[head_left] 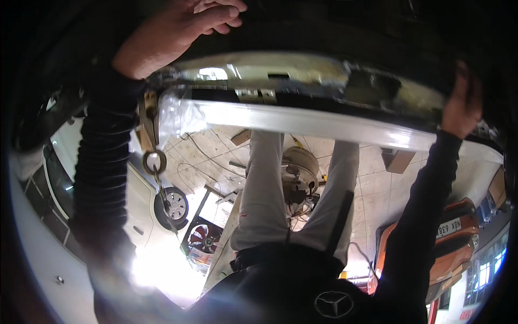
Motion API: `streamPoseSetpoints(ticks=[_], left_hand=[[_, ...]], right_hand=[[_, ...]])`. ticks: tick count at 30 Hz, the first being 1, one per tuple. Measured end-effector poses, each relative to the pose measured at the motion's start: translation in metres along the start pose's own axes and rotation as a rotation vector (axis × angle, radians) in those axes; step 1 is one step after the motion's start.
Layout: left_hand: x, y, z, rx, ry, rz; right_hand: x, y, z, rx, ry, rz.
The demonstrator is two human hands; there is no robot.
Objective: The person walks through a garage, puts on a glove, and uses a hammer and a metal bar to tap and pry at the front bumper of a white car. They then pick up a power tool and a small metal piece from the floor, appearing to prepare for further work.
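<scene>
My left hand [202,24] reaches up to the top edge of the view, over the dark inside of a car body. Its fingers are loosely bent and apart, with nothing visible in them. Further right, my right hand [463,108] rests with stretched fingers against the dark area by the right end of a pale metal panel [318,65]. Below that panel runs a long whitish beam [324,120]. A metal clamp [148,119] hangs beside my left forearm, with a ring [155,162] and a chain [164,197] below it. The upper area is too dark to make out.
Clear plastic sheeting [175,113] hangs by the clamp. Around my legs lie a wheel rim [299,167], a brown block [396,160] and cables on the tiled floor. A pale car [141,208] stands left, an orange car [453,243] right. A fan [204,237] stands near bright glare.
</scene>
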State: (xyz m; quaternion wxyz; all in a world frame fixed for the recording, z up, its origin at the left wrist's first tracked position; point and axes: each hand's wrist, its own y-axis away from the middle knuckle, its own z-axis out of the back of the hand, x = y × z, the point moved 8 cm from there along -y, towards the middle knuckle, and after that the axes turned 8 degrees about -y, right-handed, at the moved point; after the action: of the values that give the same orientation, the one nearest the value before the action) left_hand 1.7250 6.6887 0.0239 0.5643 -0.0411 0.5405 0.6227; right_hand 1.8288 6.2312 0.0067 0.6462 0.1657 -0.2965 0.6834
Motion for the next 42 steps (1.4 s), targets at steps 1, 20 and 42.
streamPoseSetpoints(ticks=[1, 20, 42], left_hand=[[0.001, -0.013, 0.008, 0.065, 0.018, -0.057], [0.013, -0.058, -0.057, 0.878, 0.058, -0.012], [0.036, -0.048, -0.080, 0.535, 0.186, 0.402]], right_hand=[[0.005, -0.006, 0.000, -0.006, -0.123, 0.055], [0.000, 0.009, 0.025, -0.005, 0.505, 0.582], [-0.059, -0.023, -0.010, -0.085, 0.653, 0.152]])
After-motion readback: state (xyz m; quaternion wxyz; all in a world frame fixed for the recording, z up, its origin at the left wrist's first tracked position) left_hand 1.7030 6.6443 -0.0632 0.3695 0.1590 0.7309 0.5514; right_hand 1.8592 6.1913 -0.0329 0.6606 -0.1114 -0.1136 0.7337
